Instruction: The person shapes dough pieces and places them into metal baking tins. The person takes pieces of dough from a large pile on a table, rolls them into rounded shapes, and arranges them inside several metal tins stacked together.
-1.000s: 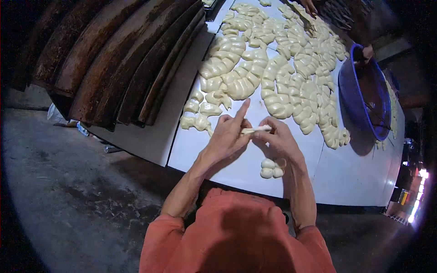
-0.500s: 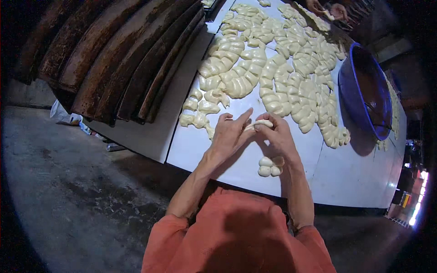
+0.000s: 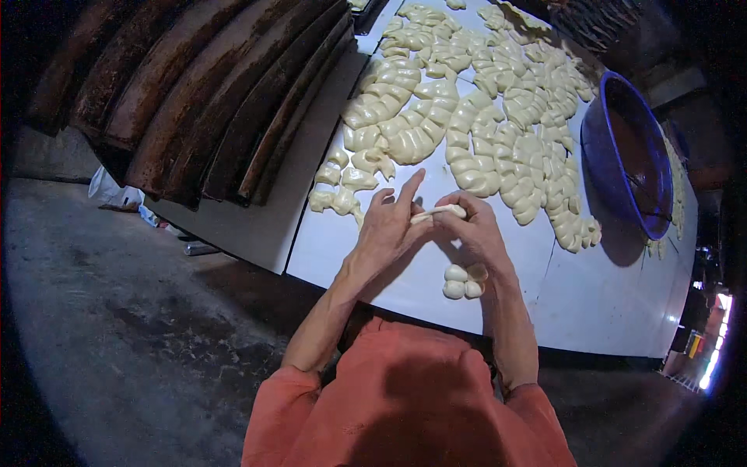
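Note:
Between my two hands, above the near part of the white table (image 3: 537, 272), a pale strip of dough (image 3: 450, 210) is pulled out. My left hand (image 3: 385, 229) pinches its left end low between thumb and fingers, with the index finger pointing up and away. My right hand (image 3: 475, 229) grips the other end, thumb and fingers closed on it, and a rounded bit sticks out above the fingers. Just below, near my right wrist, a small cluster of smooth dough balls (image 3: 455, 282) sits on the table. Smaller loose dough pieces (image 3: 342, 183) lie to the left of my hands.
Many glossy cut dough pieces (image 3: 482, 132) spread over the table's far part. At the right stands a large purple basin (image 3: 595, 148) with a brownish inside. Long, dark, rusty curved trays (image 3: 187, 101) are stacked at the left, over the table's side. Concrete floor (image 3: 117, 311) lies beyond.
The dough strip between my hands looks thinner and longer, and my fingers have shifted slightly. Another person's hands at the far top edge have left the view.

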A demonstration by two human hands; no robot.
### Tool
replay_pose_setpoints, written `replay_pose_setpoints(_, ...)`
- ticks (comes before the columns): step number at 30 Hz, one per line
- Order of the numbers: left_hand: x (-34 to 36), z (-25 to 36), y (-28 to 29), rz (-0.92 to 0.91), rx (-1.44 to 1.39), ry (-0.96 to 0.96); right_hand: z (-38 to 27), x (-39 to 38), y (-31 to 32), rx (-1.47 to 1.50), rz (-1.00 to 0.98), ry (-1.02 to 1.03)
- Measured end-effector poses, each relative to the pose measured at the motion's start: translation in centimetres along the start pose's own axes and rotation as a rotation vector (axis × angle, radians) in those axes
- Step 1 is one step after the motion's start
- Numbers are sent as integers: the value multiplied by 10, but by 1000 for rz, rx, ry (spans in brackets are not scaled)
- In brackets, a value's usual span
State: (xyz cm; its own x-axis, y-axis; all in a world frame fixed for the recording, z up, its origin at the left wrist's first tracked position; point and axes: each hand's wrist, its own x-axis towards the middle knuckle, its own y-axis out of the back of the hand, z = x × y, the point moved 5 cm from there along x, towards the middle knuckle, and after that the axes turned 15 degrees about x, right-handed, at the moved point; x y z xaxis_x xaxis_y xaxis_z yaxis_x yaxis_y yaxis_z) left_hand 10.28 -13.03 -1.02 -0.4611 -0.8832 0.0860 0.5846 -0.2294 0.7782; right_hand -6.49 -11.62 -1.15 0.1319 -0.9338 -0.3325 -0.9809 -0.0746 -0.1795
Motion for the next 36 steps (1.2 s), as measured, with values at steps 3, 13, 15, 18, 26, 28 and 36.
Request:
replay_pose_setpoints(3, -3, 2, 1, 56, 6, 13, 9, -4, -3, 190, 19, -81)
replay_pose_setpoints(13, -6, 3, -7, 9, 286, -18, -2, 3, -12, -251, 60, 164)
replay_pose_setpoints(15, -8, 5, -9, 69, 243, -13, 0, -1, -9, -129, 67, 98)
replay_pose_setpoints(18, -8, 7, -7, 57, 236, -45, 4, -2, -7, 243, 3, -78)
replay_pose_setpoints(26, -7, -10, -27, 18, 493, -45, -17, -23, 26, 713, 31, 43)
replay_pose_setpoints(28, -4, -9, -20, -24, 380, -38, -21, -26, 26, 772, 68, 74)
replay_pose_setpoints(36, 23, 52, -18, -197, -706, 278, -9, -38, 35, 602, 116, -17)
